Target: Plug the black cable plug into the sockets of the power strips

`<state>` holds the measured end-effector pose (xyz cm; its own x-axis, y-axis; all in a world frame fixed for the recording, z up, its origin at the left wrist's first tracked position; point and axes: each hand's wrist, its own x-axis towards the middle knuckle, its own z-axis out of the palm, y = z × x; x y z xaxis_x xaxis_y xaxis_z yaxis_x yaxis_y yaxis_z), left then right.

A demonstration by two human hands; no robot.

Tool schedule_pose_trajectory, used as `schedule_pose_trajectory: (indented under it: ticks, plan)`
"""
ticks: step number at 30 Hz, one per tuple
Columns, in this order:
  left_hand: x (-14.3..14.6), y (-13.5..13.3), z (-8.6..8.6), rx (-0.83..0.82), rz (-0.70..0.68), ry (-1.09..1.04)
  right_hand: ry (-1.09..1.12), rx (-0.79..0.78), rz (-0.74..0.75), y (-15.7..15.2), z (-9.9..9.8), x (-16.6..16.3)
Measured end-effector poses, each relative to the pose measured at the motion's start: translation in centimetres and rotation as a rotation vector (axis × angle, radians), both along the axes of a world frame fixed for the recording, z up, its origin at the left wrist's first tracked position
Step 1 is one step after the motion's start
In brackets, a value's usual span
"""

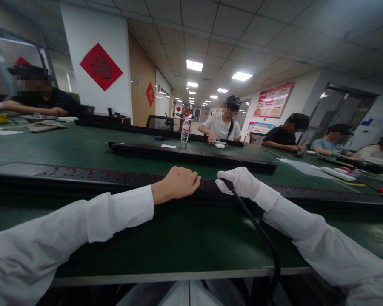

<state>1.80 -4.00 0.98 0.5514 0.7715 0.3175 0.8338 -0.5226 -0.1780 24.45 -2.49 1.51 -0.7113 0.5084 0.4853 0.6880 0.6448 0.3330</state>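
Across the green table runs a long black power strip [92,180] with outlet slots and a row of red dots along its top. My left hand [178,182], bare, is closed over the middle of this strip; a tiny pale bit shows at its fingertips, too small to name. In a white glove, my right hand [241,182] grips the end of a black power cord [253,221] just above the strip, to the right of my left hand. The cord hangs down over the table's front edge. Its plug face is hidden by the glove.
A second black power strip [191,156] lies farther back, with a water bottle [185,131] behind it. Opposite sits a person in a white shirt [228,127]. Several others work at the sides. Papers [303,167] and tools lie on the right, a brown cloth [46,125] on the left.
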Motion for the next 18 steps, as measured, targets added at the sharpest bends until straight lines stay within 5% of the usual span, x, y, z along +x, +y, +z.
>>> schedule_pose_trajectory:
  ticks: [13, 18]
  plan:
    - [-0.2, 0.8, 0.0, -0.019, -0.026, -0.02, 0.092, -0.168, -0.032, 0.8, -0.4, 0.2]
    - [-0.4, 1.5, -0.3, -0.193, -0.02, -0.038, 0.126, -0.229, -0.064, 0.1, -0.4, 0.8]
